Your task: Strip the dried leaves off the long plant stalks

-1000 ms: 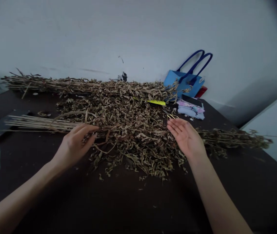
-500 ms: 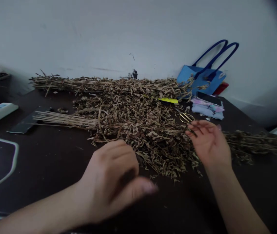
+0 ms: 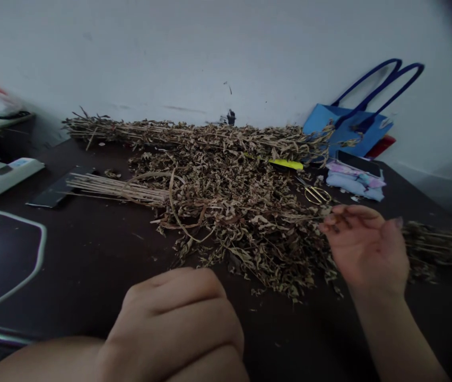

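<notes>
Lying beyond left hand (image 3: pixel 178 326), beside right hand (image 3: pixel 369 252): dried plants (image 3: pixel 266 239).

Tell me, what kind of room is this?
Maybe a home or small workroom: dried leafy plants lie on a dark table, with gold-handled scissors and a blue bag nearby.

Left hand (image 3: pixel 178 323): fingers curled, low | Right hand (image 3: pixel 367 246): palm up, fingers bent
</notes>
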### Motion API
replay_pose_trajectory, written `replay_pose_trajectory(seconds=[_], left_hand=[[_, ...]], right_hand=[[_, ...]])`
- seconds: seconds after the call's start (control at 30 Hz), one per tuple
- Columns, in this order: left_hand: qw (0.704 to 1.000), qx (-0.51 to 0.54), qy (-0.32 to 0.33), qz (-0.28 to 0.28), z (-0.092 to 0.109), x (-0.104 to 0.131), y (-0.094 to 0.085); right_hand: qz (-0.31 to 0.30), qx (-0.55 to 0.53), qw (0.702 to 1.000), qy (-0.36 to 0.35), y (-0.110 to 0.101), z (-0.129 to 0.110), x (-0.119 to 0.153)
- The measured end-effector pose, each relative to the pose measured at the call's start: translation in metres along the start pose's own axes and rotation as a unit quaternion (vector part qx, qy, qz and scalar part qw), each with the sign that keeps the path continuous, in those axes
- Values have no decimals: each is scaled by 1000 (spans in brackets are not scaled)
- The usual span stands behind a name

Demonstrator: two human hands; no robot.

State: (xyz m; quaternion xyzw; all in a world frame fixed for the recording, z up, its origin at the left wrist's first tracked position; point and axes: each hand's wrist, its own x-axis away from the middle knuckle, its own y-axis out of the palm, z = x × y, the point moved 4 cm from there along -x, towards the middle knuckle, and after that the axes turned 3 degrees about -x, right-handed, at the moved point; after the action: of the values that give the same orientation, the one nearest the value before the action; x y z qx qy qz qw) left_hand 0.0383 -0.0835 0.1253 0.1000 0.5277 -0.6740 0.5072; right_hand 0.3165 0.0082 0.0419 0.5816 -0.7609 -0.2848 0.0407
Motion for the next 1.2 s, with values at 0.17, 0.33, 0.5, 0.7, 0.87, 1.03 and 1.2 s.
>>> replay_pose_trajectory(seconds=[0.17,0.33,0.5,0.7,0.87,1.03,1.2], left_hand=[[1000,-1,-29,8,0,2,-3],[985,-127,-111,-38,-45,2,-10],[949,-272,-117,-110,-120,16,-10],[912,-336,-89,-215,-152,42,21],[910,-346,-93,-207,-147,43,25],[907,-384,-69,-159,-136,36,-6],[877,-472,-26,-89,-147,8,-51]], right_hand=[[6,7,1000,-3,2,-3,0],[2,7,1000,-7,5,-8,2],[-21,-3,1000,-3,4,-8,3],[-36,4,999,5,3,-4,4],[-57,12,998,12,6,-4,7],[-80,19,997,13,5,-4,8],[-99,22,995,12,6,-1,8]])
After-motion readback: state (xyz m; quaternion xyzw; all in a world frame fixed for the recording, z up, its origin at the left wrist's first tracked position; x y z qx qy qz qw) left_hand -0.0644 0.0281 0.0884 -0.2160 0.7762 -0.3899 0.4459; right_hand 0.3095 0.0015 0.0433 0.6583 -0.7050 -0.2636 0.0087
